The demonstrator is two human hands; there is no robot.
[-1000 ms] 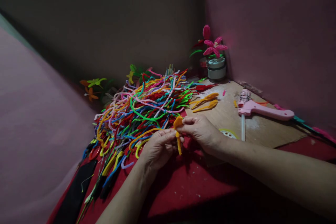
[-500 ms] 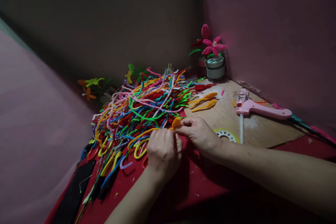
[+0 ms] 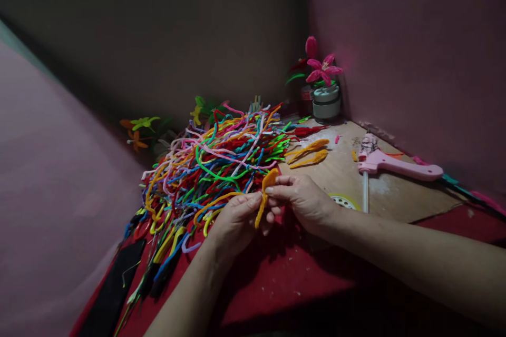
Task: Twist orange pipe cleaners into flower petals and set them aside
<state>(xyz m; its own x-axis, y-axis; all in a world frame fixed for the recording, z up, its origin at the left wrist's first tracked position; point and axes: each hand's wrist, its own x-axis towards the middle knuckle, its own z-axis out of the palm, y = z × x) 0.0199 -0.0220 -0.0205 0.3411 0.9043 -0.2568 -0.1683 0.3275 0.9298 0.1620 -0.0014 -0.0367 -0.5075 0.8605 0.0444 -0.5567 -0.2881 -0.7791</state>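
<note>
An orange pipe-cleaner petal (image 3: 270, 179) stands upright between my hands, its twisted stem pointing down toward me. My left hand (image 3: 241, 216) pinches the stem from the left, thumb on top. From the right, my right hand (image 3: 302, 197) grips the same petal near its base with thumb and forefinger. Two finished-looking orange petals (image 3: 316, 158) lie on the board just beyond my right hand. Close behind my left hand rises a heap of loose pipe cleaners (image 3: 221, 152) in many colours.
A pink glue gun (image 3: 399, 165) with a clear glue stick rests on the wooden board (image 3: 399, 200), near a yellow tape roll (image 3: 343, 201). Pink flowers (image 3: 324, 69) stand in a grey pot (image 3: 326, 102) at the back corner. A black flat object (image 3: 113, 287) lies at left on red cloth (image 3: 292, 295).
My left hand has turned from a knuckles-up fist to a thumb-up pinch, and the petal's stem now shows below. The view has shifted slightly.
</note>
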